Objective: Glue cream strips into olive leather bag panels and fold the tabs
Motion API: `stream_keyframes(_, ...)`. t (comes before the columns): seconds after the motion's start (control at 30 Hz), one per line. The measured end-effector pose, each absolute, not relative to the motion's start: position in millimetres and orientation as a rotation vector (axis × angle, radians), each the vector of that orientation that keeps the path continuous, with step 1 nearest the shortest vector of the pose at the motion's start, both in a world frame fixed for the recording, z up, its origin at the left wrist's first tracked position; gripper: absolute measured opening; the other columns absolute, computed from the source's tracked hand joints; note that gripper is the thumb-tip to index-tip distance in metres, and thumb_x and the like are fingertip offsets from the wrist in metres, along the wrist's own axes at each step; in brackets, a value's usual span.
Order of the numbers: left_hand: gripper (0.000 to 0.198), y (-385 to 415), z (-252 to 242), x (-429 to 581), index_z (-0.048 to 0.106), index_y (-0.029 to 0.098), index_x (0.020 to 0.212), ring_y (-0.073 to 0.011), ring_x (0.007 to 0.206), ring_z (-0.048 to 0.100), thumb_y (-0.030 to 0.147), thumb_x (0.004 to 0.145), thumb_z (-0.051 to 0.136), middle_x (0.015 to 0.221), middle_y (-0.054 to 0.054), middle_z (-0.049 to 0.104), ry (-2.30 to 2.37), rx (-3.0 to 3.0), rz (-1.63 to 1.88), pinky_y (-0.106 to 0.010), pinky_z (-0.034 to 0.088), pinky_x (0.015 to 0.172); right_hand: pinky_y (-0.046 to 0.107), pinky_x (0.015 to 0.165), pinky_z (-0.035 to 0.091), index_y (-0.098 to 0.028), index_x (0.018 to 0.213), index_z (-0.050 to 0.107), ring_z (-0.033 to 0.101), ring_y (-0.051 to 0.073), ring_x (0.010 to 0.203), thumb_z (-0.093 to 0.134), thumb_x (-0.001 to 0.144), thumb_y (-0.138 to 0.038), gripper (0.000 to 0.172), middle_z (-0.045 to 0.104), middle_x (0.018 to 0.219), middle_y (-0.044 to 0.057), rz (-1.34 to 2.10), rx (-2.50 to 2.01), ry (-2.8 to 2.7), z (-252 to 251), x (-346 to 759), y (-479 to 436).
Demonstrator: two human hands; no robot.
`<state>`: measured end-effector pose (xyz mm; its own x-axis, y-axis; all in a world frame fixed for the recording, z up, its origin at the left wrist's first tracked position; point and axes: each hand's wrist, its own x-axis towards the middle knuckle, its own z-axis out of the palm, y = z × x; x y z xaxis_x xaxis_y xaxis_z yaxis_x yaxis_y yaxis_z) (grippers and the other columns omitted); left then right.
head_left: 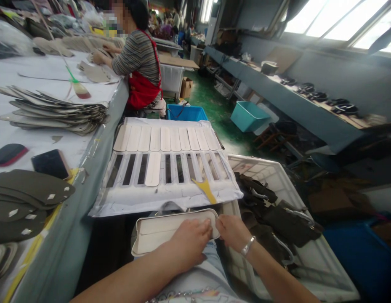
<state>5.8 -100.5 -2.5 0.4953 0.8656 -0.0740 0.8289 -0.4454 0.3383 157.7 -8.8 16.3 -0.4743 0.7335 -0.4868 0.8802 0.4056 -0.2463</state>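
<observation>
Across my lap lies a bag (157,229), its long cream bottom with rounded ends facing up and a raised rim around it. A grey strap loop shows behind its far edge. My left hand (192,240) rests on the bottom's right half, fingers stretched out and pressed down flat. At the right end, my right hand (231,231) has its fingers curled around the rim, pinching it; the fingertips are partly hidden. Just beyond the bag stands a white slatted rack (119,204). It carries a back row of cream strips (165,139) and one single strip (153,168) in front.
A yellow spreader (206,189) lies on the rack. To the right, a white crate (277,168) holds several dark bags (286,223). The left table (97,147) bears stacked panels (56,111), a phone (51,164) and a brush (80,89). A co-worker (136,63) sits ahead.
</observation>
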Motion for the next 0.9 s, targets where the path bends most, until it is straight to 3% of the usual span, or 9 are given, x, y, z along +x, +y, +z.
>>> stream_keyframes(0.33,0.065,-99,2,3,0.047,0.011,0.125,-0.0277,0.095,0.054,0.045,0.070,0.059,0.136,-0.013,0.042,1.395,2.411,0.125,-0.038,0.046,0.075,0.022,0.050,0.041,-0.015,0.069,0.051,0.058,0.013,0.048,0.032,0.089,-0.031,0.033,0.063,0.060,0.010,-0.932,1.494,2.279,16,158,-12)
stream_keyframes(0.5,0.059,-98,1,1,0.052,0.015,0.118,-0.0267,0.093,0.055,0.047,0.069,0.060,0.133,-0.011,0.045,1.374,2.392,0.160,-0.038,0.046,0.077,0.021,0.044,0.046,-0.015,0.069,0.050,0.061,0.013,0.048,0.014,0.091,-0.046,0.052,0.065,0.062,0.008,-1.353,1.438,1.999,14,168,1)
stream_keyframes(0.6,0.065,-99,-2,1,0.048,0.016,0.123,-0.0269,0.095,0.054,0.049,0.068,0.061,0.135,-0.011,0.043,1.386,2.375,0.179,-0.038,0.046,0.078,0.022,0.047,0.049,-0.015,0.075,0.048,0.063,0.013,0.052,0.033,0.085,-0.056,0.045,0.064,0.062,0.004,-1.749,1.380,1.764,6,180,14)
stream_keyframes(0.7,0.066,-99,-2,2,0.047,0.016,0.124,-0.0267,0.096,0.053,0.050,0.068,0.061,0.135,-0.011,0.042,1.393,2.366,0.163,-0.037,0.045,0.078,0.021,0.046,0.048,-0.015,0.076,0.049,0.062,0.013,0.051,0.055,0.070,-0.062,0.048,0.064,0.062,0.003,-2.036,1.282,1.577,-5,188,23)
stream_keyframes(0.9,0.068,-97,0,3,0.048,0.018,0.124,-0.0260,0.095,0.054,0.053,0.067,0.062,0.134,-0.012,0.043,1.403,2.351,0.121,-0.036,0.044,0.077,0.020,0.043,0.048,-0.015,0.074,0.048,0.061,0.011,0.047,0.062,0.065,-0.059,0.047,0.063,0.059,0.001,-2.037,1.254,1.525,-13,187,31)
